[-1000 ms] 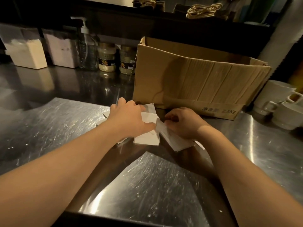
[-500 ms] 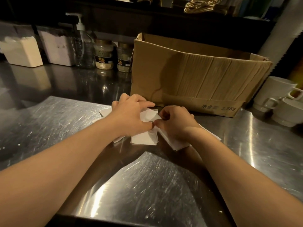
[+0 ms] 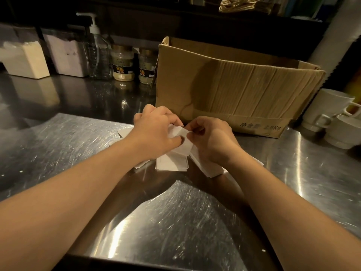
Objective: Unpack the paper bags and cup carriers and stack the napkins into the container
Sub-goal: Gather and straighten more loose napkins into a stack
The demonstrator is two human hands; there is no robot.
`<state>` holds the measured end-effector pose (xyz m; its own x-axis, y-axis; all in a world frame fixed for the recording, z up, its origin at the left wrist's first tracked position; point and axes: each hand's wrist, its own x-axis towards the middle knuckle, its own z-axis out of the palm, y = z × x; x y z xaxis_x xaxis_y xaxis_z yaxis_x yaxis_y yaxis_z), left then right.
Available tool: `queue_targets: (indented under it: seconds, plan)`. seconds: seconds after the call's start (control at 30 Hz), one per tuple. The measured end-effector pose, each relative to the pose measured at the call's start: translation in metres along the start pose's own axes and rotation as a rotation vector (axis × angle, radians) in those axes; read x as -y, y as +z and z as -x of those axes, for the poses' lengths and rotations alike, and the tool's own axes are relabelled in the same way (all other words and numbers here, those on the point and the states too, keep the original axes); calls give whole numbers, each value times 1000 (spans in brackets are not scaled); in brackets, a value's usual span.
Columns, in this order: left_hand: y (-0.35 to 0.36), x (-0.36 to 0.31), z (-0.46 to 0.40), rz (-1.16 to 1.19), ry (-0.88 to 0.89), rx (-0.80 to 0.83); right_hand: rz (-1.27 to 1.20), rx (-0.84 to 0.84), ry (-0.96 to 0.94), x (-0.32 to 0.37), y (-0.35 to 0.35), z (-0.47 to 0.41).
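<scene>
We pinch one napkin [image 3: 180,133] between left hand [image 3: 156,132] and right hand [image 3: 212,141] fingers, loose napkins [image 3: 172,163] on the table [image 3: 175,222] beneath them, none stacked in any container yet.

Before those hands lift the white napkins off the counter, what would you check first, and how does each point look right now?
1. Left hand grips the napkins: ok.
2. Right hand pinches a napkin edge: ok.
3. Napkins squared into one neat pile: not ok, they fan out.
4. Loose napkins under the hands all gathered: cannot tell.
5. Cardboard box stands apart from the pile: ok.
6. Napkin containers at the back left have room: cannot tell.
</scene>
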<state>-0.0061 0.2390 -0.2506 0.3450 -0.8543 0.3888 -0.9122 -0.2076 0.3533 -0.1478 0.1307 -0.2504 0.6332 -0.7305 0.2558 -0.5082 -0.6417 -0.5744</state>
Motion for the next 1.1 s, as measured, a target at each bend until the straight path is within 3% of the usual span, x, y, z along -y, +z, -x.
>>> queue_targets:
  seconds: [0.2, 0.3, 0.43, 0.6, 0.83, 1.1]
  plan:
    - [-1, 1, 1, 52, 28, -127, -79, -103, -174, 1, -2, 5]
    - [-2, 0, 1, 207, -4, -134, -155, -68, -107, 3, -5, 5]
    - [-8, -4, 3, 561, -118, -80, -503, 5, 45, 4, -10, 6]
    - [-18, -9, 1, 645, -159, 54, -766, 56, 57, 7, -19, 7]
    - [-25, -17, 6, 769, -179, 434, -678, 160, -96, 11, -20, 11]
    - [-28, -24, 8, 829, -281, 532, -678, 129, -119, 13, -19, 15]
